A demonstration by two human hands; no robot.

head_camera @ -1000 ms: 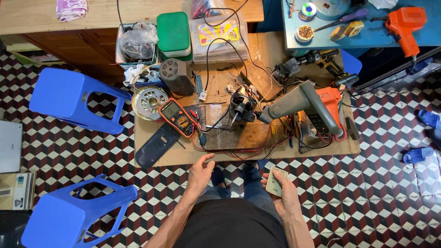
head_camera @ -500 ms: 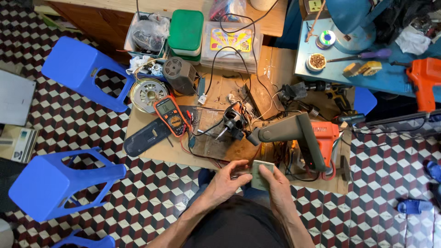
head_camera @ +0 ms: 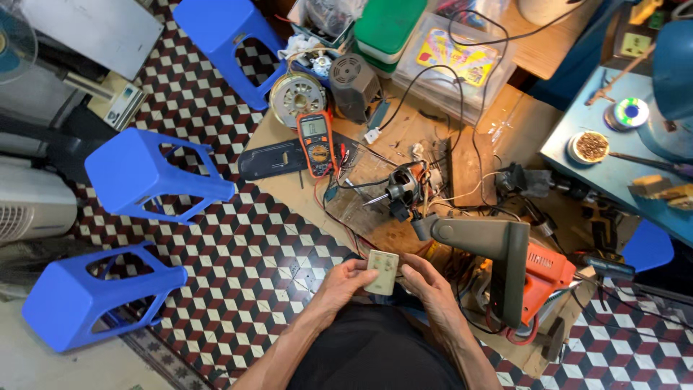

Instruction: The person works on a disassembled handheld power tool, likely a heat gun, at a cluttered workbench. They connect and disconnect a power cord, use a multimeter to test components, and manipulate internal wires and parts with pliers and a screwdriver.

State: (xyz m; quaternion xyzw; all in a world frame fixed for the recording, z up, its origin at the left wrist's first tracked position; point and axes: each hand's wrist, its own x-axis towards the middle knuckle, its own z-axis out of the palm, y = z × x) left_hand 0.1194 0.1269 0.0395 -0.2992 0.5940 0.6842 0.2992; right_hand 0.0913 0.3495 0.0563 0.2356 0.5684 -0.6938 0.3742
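Gripping a small cream remote control between the left hand and right hand, fingers closed around its edges, buttons facing up for viewing.

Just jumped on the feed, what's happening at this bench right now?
A person sits at a cluttered low workbench, holding a small pale remote-like unit in both hands: left hand on its left edge, right hand on its right. On the bench ahead lie a small motor with loose wires, an orange multimeter and a grey-and-orange power tool. Blue stools stand to the left.
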